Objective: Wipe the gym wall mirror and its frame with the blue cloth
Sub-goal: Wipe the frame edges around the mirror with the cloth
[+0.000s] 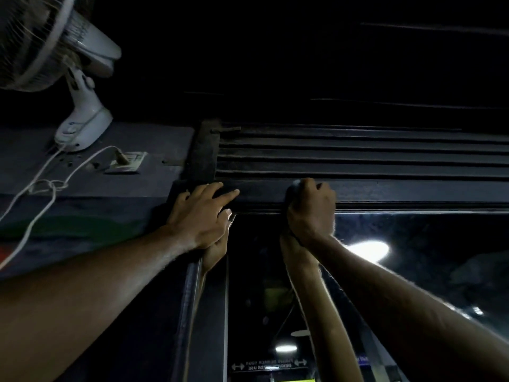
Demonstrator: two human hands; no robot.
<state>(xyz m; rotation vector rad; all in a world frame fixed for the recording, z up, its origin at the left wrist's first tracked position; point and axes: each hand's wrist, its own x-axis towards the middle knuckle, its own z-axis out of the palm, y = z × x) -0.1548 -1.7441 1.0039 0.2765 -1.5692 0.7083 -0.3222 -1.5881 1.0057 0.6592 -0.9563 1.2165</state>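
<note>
— Dim gym wall, seen from below, close under the ceiling. Whereabouts of the cloth [292, 188]?

— Bunched in the right hand [311, 210], with only a dark fold visible above the knuckles. Pressed against the top rail of the frame [399, 193], just above the mirror [413, 271]. Too dark to make out the blue.

— And the hands?

— Right hand clenched tight round the wad. Left hand [201, 216] laid flat on the frame's upper left corner, fingers straight, gripping nothing. Probably bracing.

— Handling?

— Soft and light, by the look of it. No stiffness, so likely to slip out of a loose hold. Best kept balled in the fist with a pad pushed forward for the rail, or spread under a flat palm for the glass. Rail rigid and ridged, apt to keep dust in the grooves. Glass smooth and probably fragile: steady pressure, no knocking.

— Further out?

— Dark slatted panel [358, 153] directly above the rail. Off to the left, a white wall fan [41, 42], with a knotted cord [52, 186] hanging below and a socket [125, 162] beside it. Reflected in the mirror: ceiling lights [366, 250] and a reversed sign [268, 365] low down.
</note>
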